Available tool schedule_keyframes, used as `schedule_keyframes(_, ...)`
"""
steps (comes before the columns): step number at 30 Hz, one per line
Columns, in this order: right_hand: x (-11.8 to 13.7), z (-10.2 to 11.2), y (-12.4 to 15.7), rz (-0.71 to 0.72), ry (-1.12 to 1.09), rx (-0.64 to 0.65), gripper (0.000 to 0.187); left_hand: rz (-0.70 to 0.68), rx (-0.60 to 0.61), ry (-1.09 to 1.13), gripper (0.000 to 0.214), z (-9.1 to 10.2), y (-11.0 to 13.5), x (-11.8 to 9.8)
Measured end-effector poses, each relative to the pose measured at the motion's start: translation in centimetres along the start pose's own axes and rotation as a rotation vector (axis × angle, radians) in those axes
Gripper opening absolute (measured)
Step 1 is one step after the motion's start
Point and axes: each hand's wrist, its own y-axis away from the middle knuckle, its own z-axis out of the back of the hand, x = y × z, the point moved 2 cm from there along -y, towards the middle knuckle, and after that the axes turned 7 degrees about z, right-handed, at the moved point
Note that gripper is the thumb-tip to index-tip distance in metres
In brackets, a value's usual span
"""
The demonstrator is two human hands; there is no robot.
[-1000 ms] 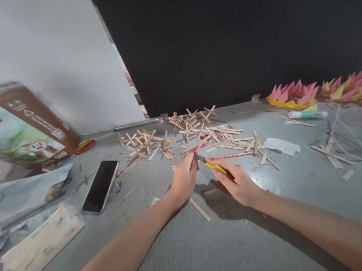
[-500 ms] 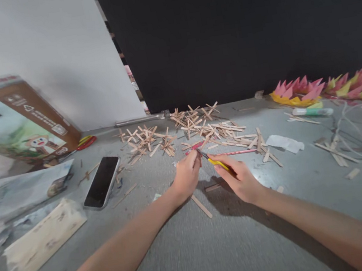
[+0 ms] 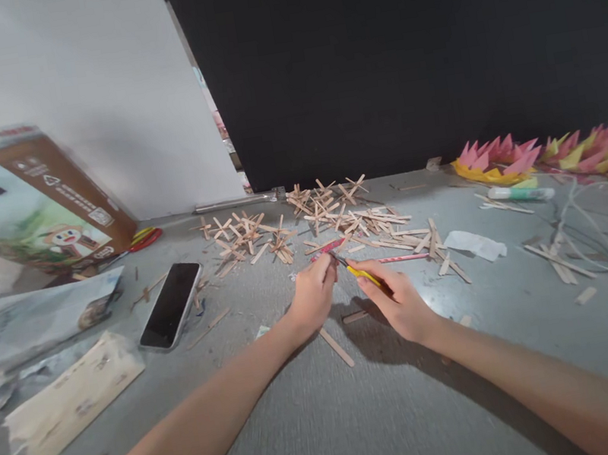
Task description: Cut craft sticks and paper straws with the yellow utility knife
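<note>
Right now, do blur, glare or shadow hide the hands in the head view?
Head view: no; left hand on the pink stick and right hand on the yellow tool read clearly, shadow on the table beneath; the box at left is smeared.

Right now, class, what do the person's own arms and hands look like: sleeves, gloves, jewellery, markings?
Both the left arm and the right arm are bare as far as the picture shows: no sleeves. The left hand and the right hand wear no gloves, and no watch, bracelet, ring or marking shows.
</note>
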Motion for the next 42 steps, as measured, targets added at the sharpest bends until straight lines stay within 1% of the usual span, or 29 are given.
schedule_keyframes(4,-0.01,-0.12,-0.06,-0.017,-0.029,0.008,0.042,-0.001,-0.039,0.013,0.030,0.16,-0.08,0.00)
schedule_keyframes(9,-0.01,-0.11,-0.13,-0.039,-0.066,0.006,0.043,-0.009,-0.001,-0.016,0.028,0.17,0.07,-0.39)
schedule_keyframes(14,-0.17,-0.27,-0.08,-0.051,-0.061,0.002,0.042,0.002,-0.050,0.022,0.029,0.39,0.01,-0.66)
schedule_keyframes(19,-0.22,-0.43,-0.19,-0.035,-0.065,-0.018,0.041,-0.008,-0.011,-0.006,0.030,0.26,0.00,-0.53)
schedule_keyframes(25,0.03,-0.69,-0.20,-0.040,-0.069,-0.028,0.040,0.001,-0.024,0.028,0.031,0.31,0.02,-0.45)
schedule_keyframes(34,0.02,-0.87,-0.10,-0.049,-0.053,-0.045,0.040,0.030,0.001,0.046,0.031,0.31,-0.08,-0.48)
schedule_keyframes(42,-0.14,-0.75,0.07,-0.053,-0.022,-0.018,0.042,0.049,-0.014,0.070,0.032,0.54,-0.15,-0.65)
